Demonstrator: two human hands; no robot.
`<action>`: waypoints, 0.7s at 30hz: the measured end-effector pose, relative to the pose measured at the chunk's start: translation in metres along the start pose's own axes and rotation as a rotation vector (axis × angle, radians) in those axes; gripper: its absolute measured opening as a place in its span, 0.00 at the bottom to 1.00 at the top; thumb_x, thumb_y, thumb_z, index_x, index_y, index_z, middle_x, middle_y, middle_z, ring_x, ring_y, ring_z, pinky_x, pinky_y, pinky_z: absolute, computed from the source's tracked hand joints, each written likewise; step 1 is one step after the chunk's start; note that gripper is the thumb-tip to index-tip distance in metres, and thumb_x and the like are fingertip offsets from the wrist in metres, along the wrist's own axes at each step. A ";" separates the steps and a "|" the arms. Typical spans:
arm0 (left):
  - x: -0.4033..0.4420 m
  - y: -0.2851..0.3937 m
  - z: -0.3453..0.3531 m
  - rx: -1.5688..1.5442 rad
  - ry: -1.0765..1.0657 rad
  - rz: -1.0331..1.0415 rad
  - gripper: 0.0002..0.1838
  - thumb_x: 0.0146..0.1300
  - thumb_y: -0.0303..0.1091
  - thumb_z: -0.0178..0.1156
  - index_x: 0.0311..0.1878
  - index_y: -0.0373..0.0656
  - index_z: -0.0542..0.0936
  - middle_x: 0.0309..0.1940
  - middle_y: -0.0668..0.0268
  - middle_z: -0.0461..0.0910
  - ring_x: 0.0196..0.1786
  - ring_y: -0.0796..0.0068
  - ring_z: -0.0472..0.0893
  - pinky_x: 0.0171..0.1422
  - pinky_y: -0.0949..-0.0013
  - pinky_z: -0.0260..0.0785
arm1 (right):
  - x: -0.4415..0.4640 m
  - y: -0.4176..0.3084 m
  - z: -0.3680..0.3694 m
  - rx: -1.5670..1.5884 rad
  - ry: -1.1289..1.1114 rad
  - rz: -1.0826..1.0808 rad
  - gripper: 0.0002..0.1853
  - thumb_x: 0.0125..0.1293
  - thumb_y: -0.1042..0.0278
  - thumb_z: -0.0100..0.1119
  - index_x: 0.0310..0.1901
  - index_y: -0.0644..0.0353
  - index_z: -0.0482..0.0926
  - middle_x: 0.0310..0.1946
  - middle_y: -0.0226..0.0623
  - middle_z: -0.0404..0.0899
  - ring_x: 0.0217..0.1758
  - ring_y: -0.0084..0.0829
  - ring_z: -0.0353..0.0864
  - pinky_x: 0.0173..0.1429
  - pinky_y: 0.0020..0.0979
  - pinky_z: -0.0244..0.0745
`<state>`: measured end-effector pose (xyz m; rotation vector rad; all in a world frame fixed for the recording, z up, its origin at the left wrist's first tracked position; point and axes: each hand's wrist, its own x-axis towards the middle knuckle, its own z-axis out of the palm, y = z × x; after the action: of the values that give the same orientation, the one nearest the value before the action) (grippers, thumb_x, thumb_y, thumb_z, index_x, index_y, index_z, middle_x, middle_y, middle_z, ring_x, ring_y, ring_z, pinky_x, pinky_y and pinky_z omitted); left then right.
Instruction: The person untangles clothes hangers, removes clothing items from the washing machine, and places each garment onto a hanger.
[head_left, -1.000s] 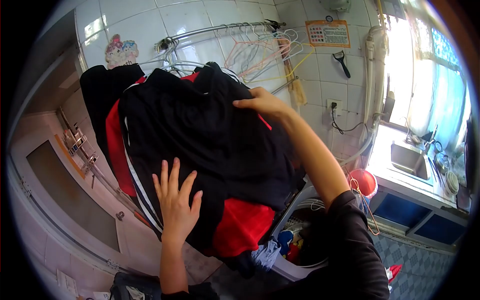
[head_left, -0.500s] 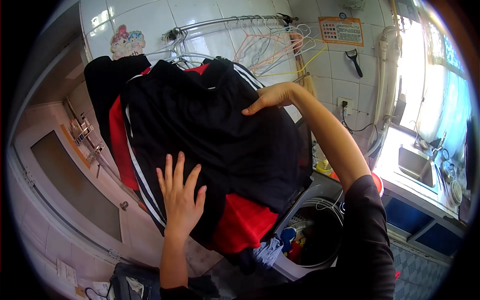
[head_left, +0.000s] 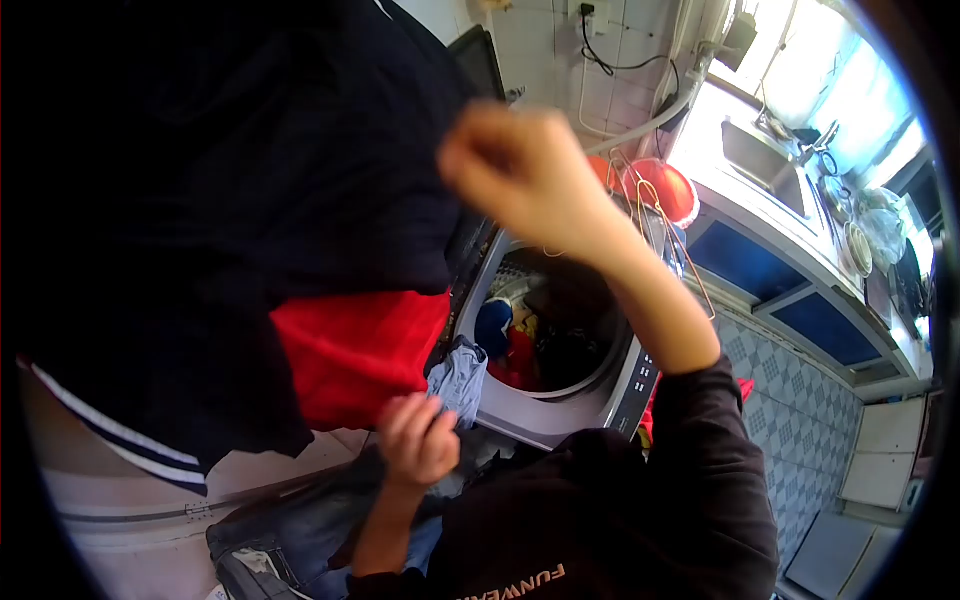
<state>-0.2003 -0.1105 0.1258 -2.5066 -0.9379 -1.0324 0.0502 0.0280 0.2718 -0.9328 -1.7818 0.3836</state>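
Large dark garments (head_left: 230,190) with a red section (head_left: 365,350) and white stripes fill the left of the view. My right hand (head_left: 520,175), blurred by motion, is raised at their right edge with its fingers curled; whether it holds anything is unclear. Lower down, my left hand (head_left: 415,440) has its fingers bent, just below the red section and beside a light blue-grey cloth (head_left: 460,382). That cloth hangs over the rim of an open top-loading washing machine (head_left: 520,418). Inside the drum lie blue, red and dark clothes (head_left: 518,355).
Orange-red buckets (head_left: 665,190) and wire hangers (head_left: 690,270) stand behind the washer. A counter with a sink (head_left: 765,165) is at the upper right, above blue cabinets (head_left: 745,260). Jeans (head_left: 300,530) lie at the lower left.
The view has swung down and right, bringing the washer drum into fuller view. Both hands have left their flat positions on the dark garment, and their fingers have curled.
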 end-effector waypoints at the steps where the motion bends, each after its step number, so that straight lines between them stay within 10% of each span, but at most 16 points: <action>1: -0.016 0.004 0.025 -0.081 -0.081 -0.032 0.10 0.54 0.26 0.54 0.40 0.43 0.79 0.45 0.60 0.76 0.52 0.60 0.75 0.59 0.54 0.66 | -0.023 0.015 0.004 -0.020 -0.178 0.129 0.10 0.54 0.62 0.58 0.26 0.60 0.79 0.22 0.45 0.78 0.27 0.45 0.80 0.34 0.40 0.75; 3: -0.039 0.008 0.067 -0.219 -0.285 -0.110 0.11 0.52 0.27 0.57 0.40 0.42 0.79 0.47 0.60 0.76 0.55 0.59 0.73 0.62 0.55 0.64 | -0.060 0.055 0.022 -0.294 -0.647 0.306 0.07 0.55 0.67 0.55 0.30 0.60 0.81 0.28 0.44 0.81 0.32 0.39 0.82 0.38 0.37 0.75; 8: -0.059 -0.004 0.120 -0.201 -0.448 -0.221 0.12 0.49 0.33 0.57 0.38 0.41 0.80 0.49 0.58 0.76 0.57 0.55 0.71 0.66 0.50 0.55 | -0.131 0.174 0.104 -0.412 -0.970 0.554 0.10 0.49 0.66 0.58 0.32 0.59 0.82 0.33 0.45 0.82 0.40 0.44 0.82 0.42 0.38 0.77; 10: -0.064 -0.004 0.123 -0.206 -0.453 -0.255 0.12 0.48 0.34 0.56 0.37 0.41 0.81 0.48 0.58 0.77 0.57 0.55 0.71 0.66 0.50 0.55 | -0.146 0.208 0.124 -0.439 -1.184 0.964 0.13 0.46 0.66 0.61 0.35 0.59 0.83 0.38 0.45 0.82 0.44 0.43 0.82 0.44 0.39 0.77; 19: -0.062 -0.003 0.126 -0.153 -0.590 -0.365 0.13 0.47 0.38 0.52 0.33 0.44 0.82 0.44 0.61 0.79 0.54 0.55 0.74 0.63 0.52 0.57 | -0.468 0.445 0.264 -0.890 -0.592 1.247 0.20 0.55 0.64 0.57 0.51 0.58 0.77 0.56 0.45 0.73 0.58 0.42 0.74 0.58 0.39 0.70; 21: -0.061 -0.005 0.127 -0.145 -0.643 -0.370 0.15 0.48 0.41 0.51 0.33 0.45 0.82 0.44 0.61 0.79 0.54 0.55 0.73 0.63 0.53 0.57 | -0.467 0.426 0.241 -0.425 -0.357 1.594 0.18 0.57 0.64 0.53 0.50 0.58 0.78 0.53 0.45 0.75 0.57 0.41 0.74 0.60 0.39 0.69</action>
<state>-0.1687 -0.0761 -0.0068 -2.9158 -1.5968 -0.3596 0.0817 -0.0048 -0.4032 -2.6184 -1.0151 1.2092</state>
